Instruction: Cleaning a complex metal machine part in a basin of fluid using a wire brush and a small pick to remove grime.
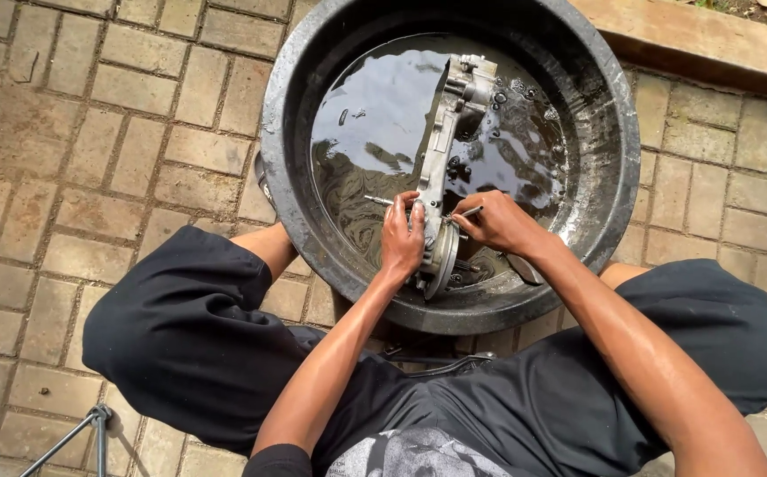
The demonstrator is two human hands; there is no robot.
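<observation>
A long grey metal engine casing (450, 132) stands on edge in a round black basin (288, 177) holding dark oily liquid. My left hand (401, 238) grips the near end of the casing from the left side. My right hand (496, 221) pinches a thin dark tool (464, 213) whose tip points at the same near end of the casing. A thin metal rod (378, 200) pokes out to the left just beyond my left fingers. Both forearms reach over the basin's near rim.
The basin sits on brick paving (118, 132). A raised concrete kerb (710, 40) runs at the top right. My knees in dark shorts flank the basin. A thin metal stand leg (74, 435) lies at the lower left.
</observation>
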